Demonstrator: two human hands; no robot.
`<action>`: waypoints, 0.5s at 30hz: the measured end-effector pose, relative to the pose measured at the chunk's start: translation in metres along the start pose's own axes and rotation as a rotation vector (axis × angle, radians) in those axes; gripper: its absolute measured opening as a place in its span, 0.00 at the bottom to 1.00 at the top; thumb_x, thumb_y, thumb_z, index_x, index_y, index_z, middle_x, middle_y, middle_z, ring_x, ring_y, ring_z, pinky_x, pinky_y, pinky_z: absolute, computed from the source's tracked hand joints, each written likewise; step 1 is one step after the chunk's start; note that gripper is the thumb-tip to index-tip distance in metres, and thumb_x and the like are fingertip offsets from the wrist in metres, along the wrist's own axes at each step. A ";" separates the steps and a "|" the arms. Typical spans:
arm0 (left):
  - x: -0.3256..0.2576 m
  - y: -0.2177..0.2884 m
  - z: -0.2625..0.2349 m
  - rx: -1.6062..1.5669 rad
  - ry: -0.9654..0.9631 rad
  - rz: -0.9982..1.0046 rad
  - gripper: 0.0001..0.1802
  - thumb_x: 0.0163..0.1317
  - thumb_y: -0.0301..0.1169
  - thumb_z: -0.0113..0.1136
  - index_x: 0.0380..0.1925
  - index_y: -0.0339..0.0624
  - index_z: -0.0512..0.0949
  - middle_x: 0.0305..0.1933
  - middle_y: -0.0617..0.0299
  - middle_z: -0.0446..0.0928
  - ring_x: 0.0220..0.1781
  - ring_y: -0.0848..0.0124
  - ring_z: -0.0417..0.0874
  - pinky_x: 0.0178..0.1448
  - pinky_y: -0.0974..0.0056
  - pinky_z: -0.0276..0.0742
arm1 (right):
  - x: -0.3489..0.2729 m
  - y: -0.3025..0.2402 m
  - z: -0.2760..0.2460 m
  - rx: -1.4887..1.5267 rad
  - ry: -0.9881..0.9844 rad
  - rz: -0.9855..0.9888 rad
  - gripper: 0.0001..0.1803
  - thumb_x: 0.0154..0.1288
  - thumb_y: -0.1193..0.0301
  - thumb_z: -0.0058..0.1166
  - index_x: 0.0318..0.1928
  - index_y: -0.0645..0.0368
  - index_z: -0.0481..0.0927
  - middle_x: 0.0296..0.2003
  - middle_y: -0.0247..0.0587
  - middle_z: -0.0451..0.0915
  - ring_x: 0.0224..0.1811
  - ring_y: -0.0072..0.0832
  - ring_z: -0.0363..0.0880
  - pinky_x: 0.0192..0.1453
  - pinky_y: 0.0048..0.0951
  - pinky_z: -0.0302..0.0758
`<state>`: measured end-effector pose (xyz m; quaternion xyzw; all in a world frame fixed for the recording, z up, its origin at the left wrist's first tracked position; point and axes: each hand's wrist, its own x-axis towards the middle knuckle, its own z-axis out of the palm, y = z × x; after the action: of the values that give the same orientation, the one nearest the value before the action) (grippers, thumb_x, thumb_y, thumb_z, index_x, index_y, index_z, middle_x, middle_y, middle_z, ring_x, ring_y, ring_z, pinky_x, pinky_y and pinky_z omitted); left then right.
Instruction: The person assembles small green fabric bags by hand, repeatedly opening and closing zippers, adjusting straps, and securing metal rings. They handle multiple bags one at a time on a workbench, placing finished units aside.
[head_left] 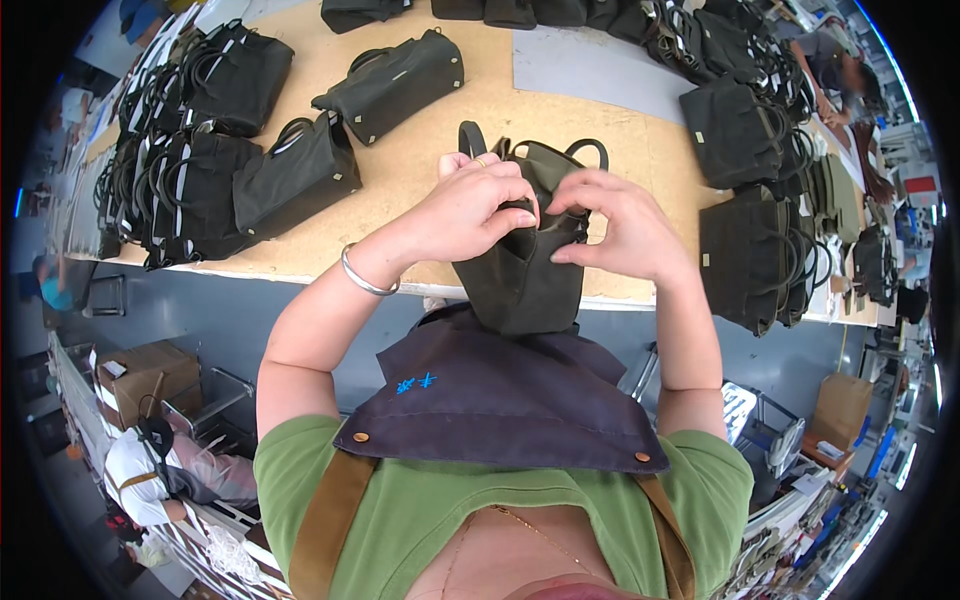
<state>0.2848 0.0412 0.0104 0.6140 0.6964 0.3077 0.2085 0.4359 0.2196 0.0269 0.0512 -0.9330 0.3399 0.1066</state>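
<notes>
One dark green bag is held at the near edge of the worktop, in front of the person's dark apron, its two handles raised on either side of the open mouth. Its base reaches past the worktop's edge in this view; whether anything supports it from below I cannot tell.

The left hand has its fingers bent over the bag's rim, thumb and forefinger pinching it. At the other side of the mouth, the right hand curves around the rim, thumb and forefinger apart; I cannot tell whether those fingers grip the cloth. A silver bracelet circles the left wrist.

Two similar bags lie on their sides to the left, near a packed group of bags. More bags stand along the right, beside a grey sheet.
</notes>
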 end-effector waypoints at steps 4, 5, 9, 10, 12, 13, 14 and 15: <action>0.004 0.005 -0.009 -0.056 -0.013 0.100 0.02 0.60 0.32 0.61 0.31 0.50 0.80 0.31 0.68 0.69 0.43 0.69 0.67 0.54 0.61 0.49 | 0.009 0.019 -0.008 -0.022 -0.309 0.057 0.23 0.38 0.65 0.74 0.38 0.58 0.82 0.36 0.41 0.81 0.39 0.41 0.80 0.43 0.37 0.76; 0.004 0.005 -0.015 -0.075 -0.008 0.144 0.02 0.61 0.33 0.61 0.31 0.50 0.80 0.31 0.68 0.68 0.43 0.70 0.67 0.55 0.60 0.49 | 0.009 0.015 -0.011 -0.056 -0.329 0.085 0.23 0.39 0.65 0.73 0.38 0.58 0.82 0.35 0.42 0.81 0.39 0.41 0.80 0.42 0.37 0.76; -0.005 -0.016 -0.049 0.004 -0.010 0.140 0.04 0.61 0.34 0.60 0.29 0.50 0.78 0.31 0.69 0.67 0.42 0.71 0.66 0.57 0.60 0.48 | 0.013 -0.008 -0.020 -0.059 -0.346 0.156 0.19 0.43 0.66 0.71 0.37 0.59 0.82 0.31 0.45 0.82 0.36 0.43 0.81 0.41 0.38 0.75; -0.006 -0.023 -0.054 0.020 -0.055 0.062 0.05 0.61 0.34 0.60 0.28 0.50 0.78 0.30 0.69 0.66 0.42 0.71 0.66 0.58 0.59 0.48 | 0.016 -0.010 -0.019 -0.032 -0.332 0.167 0.18 0.44 0.67 0.70 0.37 0.59 0.82 0.30 0.45 0.82 0.36 0.43 0.81 0.40 0.39 0.75; -0.010 -0.023 -0.054 0.222 -0.138 -0.040 0.02 0.59 0.32 0.61 0.32 0.50 0.78 0.32 0.68 0.69 0.44 0.71 0.70 0.60 0.56 0.49 | 0.023 -0.006 -0.009 -0.033 -0.383 0.151 0.16 0.45 0.68 0.69 0.36 0.60 0.82 0.30 0.46 0.82 0.36 0.43 0.81 0.40 0.39 0.75; -0.009 -0.017 -0.051 0.243 -0.063 0.032 0.04 0.58 0.31 0.62 0.33 0.51 0.78 0.32 0.68 0.71 0.45 0.71 0.71 0.61 0.54 0.50 | 0.026 -0.003 -0.006 -0.035 -0.409 0.144 0.16 0.46 0.69 0.69 0.36 0.60 0.82 0.30 0.46 0.82 0.36 0.44 0.81 0.40 0.39 0.74; -0.009 -0.010 -0.044 0.262 0.018 0.099 0.06 0.57 0.30 0.63 0.34 0.51 0.78 0.33 0.68 0.73 0.45 0.71 0.73 0.62 0.53 0.50 | 0.028 -0.003 -0.006 -0.028 -0.412 0.147 0.15 0.47 0.70 0.68 0.36 0.60 0.82 0.29 0.46 0.82 0.35 0.42 0.81 0.39 0.39 0.74; -0.008 -0.004 -0.038 0.282 0.099 0.166 0.08 0.56 0.30 0.65 0.36 0.51 0.77 0.34 0.68 0.74 0.45 0.71 0.75 0.62 0.52 0.51 | 0.029 -0.003 -0.006 -0.020 -0.414 0.151 0.14 0.47 0.71 0.67 0.36 0.61 0.82 0.29 0.46 0.82 0.34 0.41 0.81 0.38 0.38 0.74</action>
<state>0.2575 0.0263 0.0346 0.6766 0.6889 0.2530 0.0598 0.4094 0.2210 0.0399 0.0491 -0.9396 0.3196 -0.1126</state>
